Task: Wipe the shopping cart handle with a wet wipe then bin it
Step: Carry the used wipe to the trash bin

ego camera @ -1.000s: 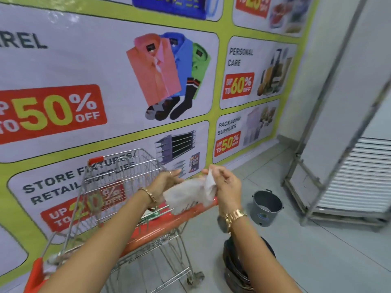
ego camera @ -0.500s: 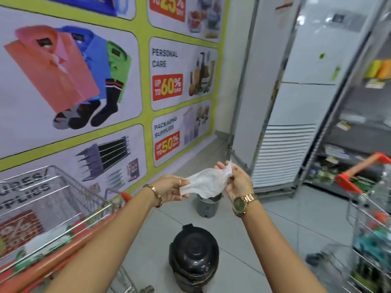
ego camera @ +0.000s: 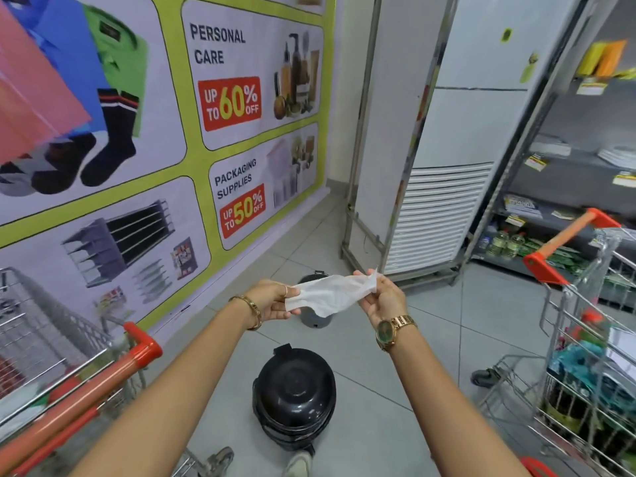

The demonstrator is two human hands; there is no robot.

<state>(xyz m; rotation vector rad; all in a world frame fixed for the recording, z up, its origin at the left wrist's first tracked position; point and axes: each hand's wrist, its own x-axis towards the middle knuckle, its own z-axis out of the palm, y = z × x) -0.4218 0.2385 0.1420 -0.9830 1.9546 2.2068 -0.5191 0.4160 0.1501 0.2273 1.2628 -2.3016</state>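
Grip: wet wipe is pinched taut between left hand and right hand.
Risk: wipe may tear if stretched.
Risk: cart handle may be missed, being at far left.

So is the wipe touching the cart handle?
Apart. The head view shows the wipe stretched between both hands over the floor, well away from the cart handle at lower left.

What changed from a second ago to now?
The view swung right: the cart slid to the left edge, the black bin now lies below the hands. The wipe got stretched flat. Both the left hand and right hand still pinch it.
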